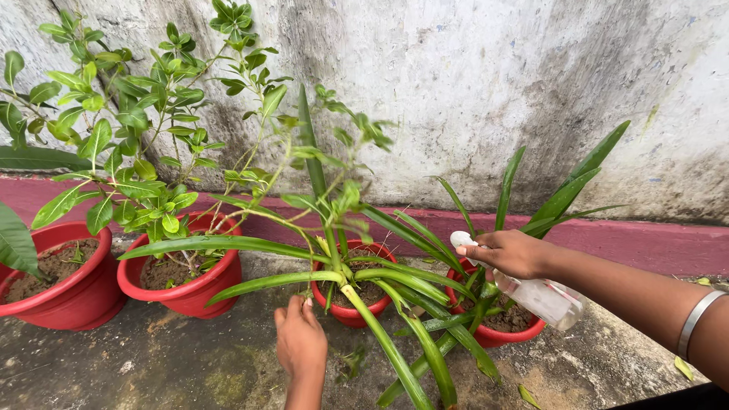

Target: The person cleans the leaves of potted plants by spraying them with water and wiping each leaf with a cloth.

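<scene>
We spray the lily pots by the wall.
Our right hand [507, 252] grips the bottle [531, 292]; our left hand [300, 342], open, touches the pot [351, 313], which might tip if pushed.

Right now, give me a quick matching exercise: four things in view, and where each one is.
Things:
1. spray bottle
2. left hand
3. bangle
4. leafy shrub

Places:
A. on the right wrist
B. in the second red pot from the left
C. gripped in the right hand
D. low beside the middle red pot

Pairs: 1-C, 2-D, 3-A, 4-B
</scene>
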